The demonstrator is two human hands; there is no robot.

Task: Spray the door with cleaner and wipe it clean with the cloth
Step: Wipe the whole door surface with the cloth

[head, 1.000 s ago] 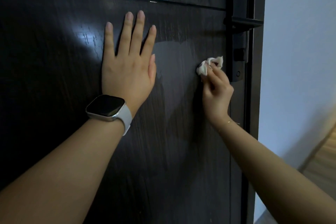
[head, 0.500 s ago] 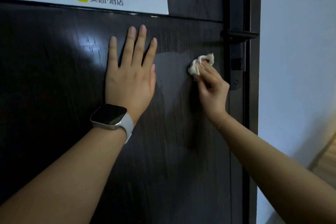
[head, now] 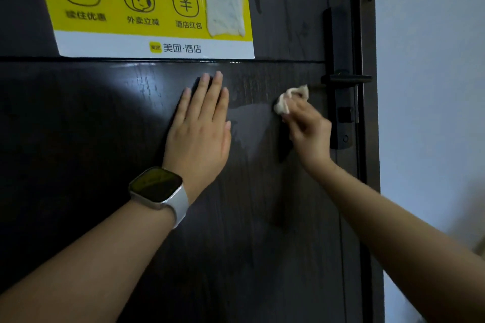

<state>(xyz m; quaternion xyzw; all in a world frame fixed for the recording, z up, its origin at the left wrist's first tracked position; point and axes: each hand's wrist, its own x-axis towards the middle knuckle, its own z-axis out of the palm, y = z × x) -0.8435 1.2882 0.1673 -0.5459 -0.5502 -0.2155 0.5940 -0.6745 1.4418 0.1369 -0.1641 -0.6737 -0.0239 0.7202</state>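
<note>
- Door [head: 78, 191] fills almost the whole view; it is dark, wood-patterned and stands upright right in front of the person.
- At 12 o'clock, a yellow and white sticker [head: 147, 5] is stuck on the door above a thin groove that runs sideways.
- At about 2 o'clock, a black door handle [head: 346, 78] is seen on its long lock plate, close to the door's right edge.
- The left hand [head: 199, 134] is laid flat on the door near the middle, fingers straight and close together, pointing to 12 o'clock. Nothing is held in it. A smartwatch [head: 157, 185] is worn on that wrist.
- The right hand [head: 308, 131] is curled shut, and a small scrunched white cloth [head: 290, 99] is pinched at its fingertips and pressed on the door, at 3 o'clock from the left hand and just beside the handle, at 8 o'clock from it.
- Between the two hands, a shiny wet patch [head: 249, 126] is seen, which is probably the cleaner.
- No spray bottle is seen, so spraying is judged to be done and wiping to be under way.
- The wet patch lies at 9 o'clock from the cloth, and the right hand is the one with the cloth, so a sideways wipe towards the left hand is probably needed next.
</note>
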